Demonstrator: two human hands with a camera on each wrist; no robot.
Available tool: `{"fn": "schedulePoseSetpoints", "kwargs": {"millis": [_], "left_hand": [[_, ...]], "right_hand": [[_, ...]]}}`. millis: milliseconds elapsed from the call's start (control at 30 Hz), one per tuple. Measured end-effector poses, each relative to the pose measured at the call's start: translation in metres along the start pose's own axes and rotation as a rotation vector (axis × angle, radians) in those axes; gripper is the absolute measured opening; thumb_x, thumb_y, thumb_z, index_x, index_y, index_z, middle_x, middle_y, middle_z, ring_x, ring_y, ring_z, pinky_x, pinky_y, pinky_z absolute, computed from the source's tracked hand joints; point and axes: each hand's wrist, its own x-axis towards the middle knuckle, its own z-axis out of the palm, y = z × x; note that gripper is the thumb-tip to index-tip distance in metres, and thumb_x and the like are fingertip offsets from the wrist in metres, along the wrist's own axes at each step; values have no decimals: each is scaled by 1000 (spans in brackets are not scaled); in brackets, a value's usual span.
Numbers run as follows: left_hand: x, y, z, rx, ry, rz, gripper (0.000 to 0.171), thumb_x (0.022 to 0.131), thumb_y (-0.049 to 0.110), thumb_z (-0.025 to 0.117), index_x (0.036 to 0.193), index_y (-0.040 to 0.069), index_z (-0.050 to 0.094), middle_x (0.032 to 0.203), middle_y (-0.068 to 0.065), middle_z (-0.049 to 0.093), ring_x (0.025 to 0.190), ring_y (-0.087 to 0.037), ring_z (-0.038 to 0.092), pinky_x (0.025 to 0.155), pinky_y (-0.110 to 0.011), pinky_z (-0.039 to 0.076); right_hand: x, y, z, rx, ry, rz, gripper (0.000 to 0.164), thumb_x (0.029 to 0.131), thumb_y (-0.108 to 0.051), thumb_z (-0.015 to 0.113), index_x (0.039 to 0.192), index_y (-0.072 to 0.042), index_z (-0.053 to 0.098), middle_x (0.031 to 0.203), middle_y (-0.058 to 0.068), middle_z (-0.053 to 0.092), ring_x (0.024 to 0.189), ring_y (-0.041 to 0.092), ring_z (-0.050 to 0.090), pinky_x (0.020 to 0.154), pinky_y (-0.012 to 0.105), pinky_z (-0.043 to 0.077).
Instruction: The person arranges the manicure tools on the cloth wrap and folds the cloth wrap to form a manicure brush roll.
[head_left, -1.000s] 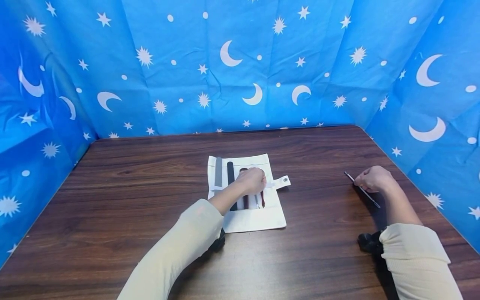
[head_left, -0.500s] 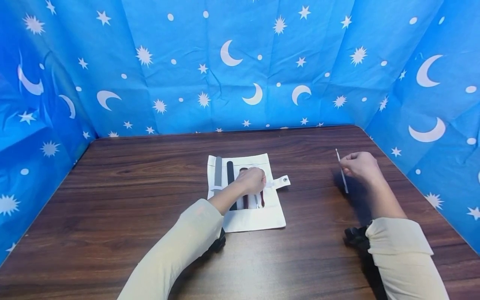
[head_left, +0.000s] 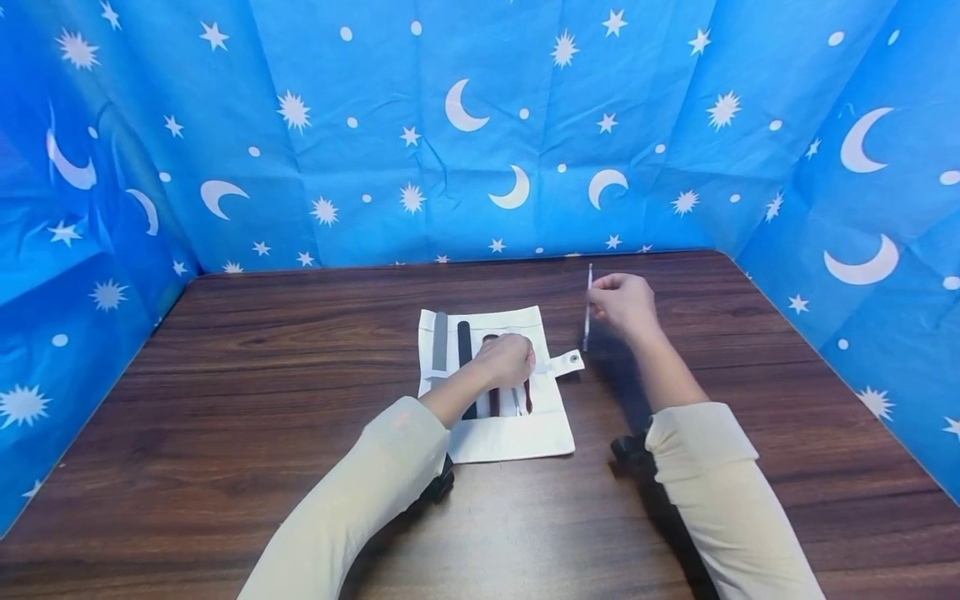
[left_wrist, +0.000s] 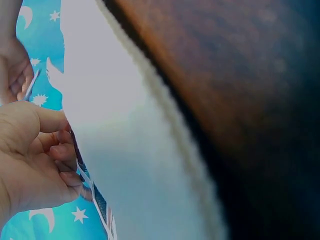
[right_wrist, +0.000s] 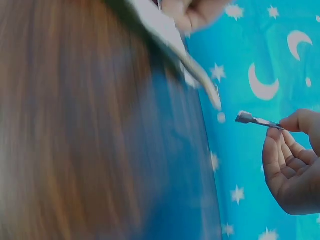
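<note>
A white fabric tool pouch (head_left: 510,437) lies spread out on the table. Flat grey (head_left: 440,342) and black (head_left: 465,340) files sit in it, beside slim dark-red and metal tools (head_left: 528,396). My left hand (head_left: 504,360) is over the pouch's middle, fingers curled, seemingly pinching its white cross band; the fingertips are partly hidden. Right of the pouch, my right hand (head_left: 624,304) pinches a slender metal cuticle pusher (head_left: 588,312) between thumb and fingers, above the table. In the right wrist view, the pusher's flat, widened tip (right_wrist: 244,117) points away from the fingers.
A snap tab (head_left: 567,362) sticks out from the pouch's right side. The dark wooden table (head_left: 262,400) reaches back to a blue curtain (head_left: 375,125) with moons and stars. Black wrist devices (head_left: 632,454) hang under the sleeves.
My right hand has lifted the cuticle pusher from the table's right side and carried it left, near the snap tab. The pusher has turned nearly upright in view. My left hand stays put.
</note>
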Motion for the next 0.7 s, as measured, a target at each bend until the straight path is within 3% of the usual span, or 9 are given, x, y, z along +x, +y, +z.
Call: {"fn": "schedulePoseSetpoints", "kwargs": {"millis": [233,467,700], "left_hand": [[3,0,-1,4,1,-25,24,89,9,49,68,14,58,63,4,52,60,-11,48,67,-29,41],[3,1,-1,5,7,-25,22,87,7,52,66,14,56,63,3,50,58,-11,47,61,-26,39],[3,1,-1,-11,2,-33,24,87,6,51,63,13,50,60,3,46,54,-11,45,55,-25,36]], "right_hand": [[0,-16,37,104,-48,1,17,83,-7,61,94,7,63,71,10,63,56,9,60,62,27,52],[-2,-18,55,-20,-99,7,14,86,-8,61,92,4,63,76,14,64,59,11,60,60,24,52],[-8,-14,61,-94,-180,62,13,87,-7,59,93,3,63,78,13,64,62,13,62,60,24,52]]}}
